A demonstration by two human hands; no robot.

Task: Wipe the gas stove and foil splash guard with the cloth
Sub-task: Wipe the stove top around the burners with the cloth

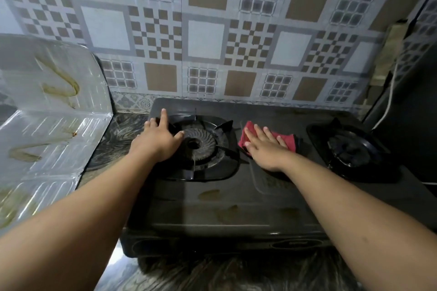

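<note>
A black two-burner gas stove [236,205] stands on a dark marbled counter. My right hand [264,146] lies flat with straight fingers on a red cloth [289,142], pressing it onto the stove top between the two burners. My left hand [160,137] rests with spread fingers on the left burner [201,144], at its left rim. The foil splash guard [52,111] stands at the left, folded and streaked with brown grease stains. Brownish smears show on the stove's front surface.
The right burner [350,149] sits near the stove's right edge. A patterned tiled wall [212,38] runs behind the stove. A dark appliance side with a white cable [390,97] stands at the far right. The marbled counter [212,274] shows in front.
</note>
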